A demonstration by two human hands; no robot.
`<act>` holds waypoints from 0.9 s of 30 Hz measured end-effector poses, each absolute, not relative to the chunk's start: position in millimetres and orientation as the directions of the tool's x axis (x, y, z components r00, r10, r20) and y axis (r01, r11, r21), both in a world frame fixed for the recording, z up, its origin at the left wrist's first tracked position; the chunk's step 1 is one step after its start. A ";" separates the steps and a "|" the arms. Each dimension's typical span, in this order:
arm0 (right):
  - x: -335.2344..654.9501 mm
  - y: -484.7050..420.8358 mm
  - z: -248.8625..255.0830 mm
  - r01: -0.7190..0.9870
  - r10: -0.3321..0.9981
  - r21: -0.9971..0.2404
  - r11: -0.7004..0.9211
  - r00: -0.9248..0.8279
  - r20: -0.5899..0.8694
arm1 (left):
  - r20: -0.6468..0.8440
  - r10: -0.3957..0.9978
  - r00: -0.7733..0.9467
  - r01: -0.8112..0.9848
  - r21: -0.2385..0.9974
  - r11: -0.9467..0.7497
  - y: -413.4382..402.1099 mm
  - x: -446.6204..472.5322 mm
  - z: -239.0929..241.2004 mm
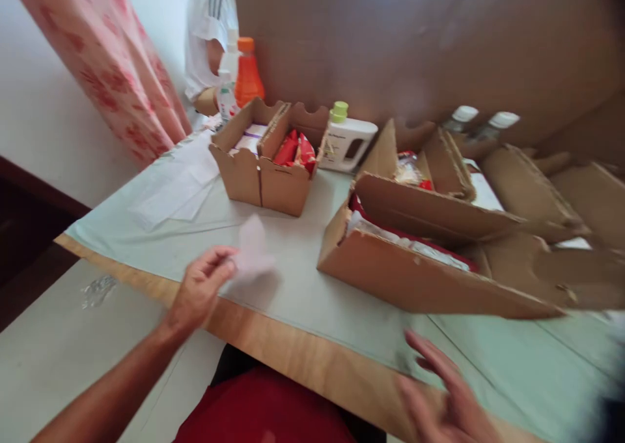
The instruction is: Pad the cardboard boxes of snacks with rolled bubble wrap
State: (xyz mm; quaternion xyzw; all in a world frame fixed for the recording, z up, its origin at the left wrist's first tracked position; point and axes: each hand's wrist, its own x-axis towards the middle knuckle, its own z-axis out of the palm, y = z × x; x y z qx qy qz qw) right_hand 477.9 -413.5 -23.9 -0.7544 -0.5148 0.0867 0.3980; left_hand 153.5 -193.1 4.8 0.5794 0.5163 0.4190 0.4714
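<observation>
So the person's left hand [200, 290] has a small, thin, whitish see-through sheet [252, 251] pinched between thumb and fingers, held up near the front of a table covered in pale green cloth [293, 300]. The sheet's pretty blurry, so can't tell if it's paper or plastic, or whether its lower part touches the cloth.

Right hand [444, 397] is well apart from the left, thumb and fingers spread with a gap between them, down by the bare wooden table edge [303, 352]. It's smeared too, but the nearest thing is a long, low brown cardboard box [390, 277] with dark red and silvery packaging [415, 242] inside.

Behind the sheet there's a two-compartment brown cardboard box [283, 192]: white packs with purple trim [250, 140] in the left half, shiny red packets [297, 150] in the right. Just beside that box stands a white plastic jug with a lime-green cap [344, 144], and an orange bottle with an orange cap [249, 78] is behind its left side. Flat white sheets [173, 185] lie on the cloth at the left, and past them is another person in a white top with dark sleeve stripes [208, 32].
</observation>
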 end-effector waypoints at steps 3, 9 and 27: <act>447.3 -383.0 -5.6 0.703 0.932 -0.710 0.042 0.228 0.281 | -0.160 0.862 0.481 0.173 0.981 0.086 -230.4 209.8 -4.9; 463.4 -354.8 -1.9 0.521 0.955 -0.851 -0.073 0.282 0.091 | -0.137 0.623 0.770 0.163 0.987 0.015 -219.0 256.8 2.3; 464.8 -383.5 41.2 0.496 0.792 -0.868 -0.003 0.531 0.301 | -0.314 0.476 0.821 0.513 0.772 -0.375 -202.1 277.6 24.5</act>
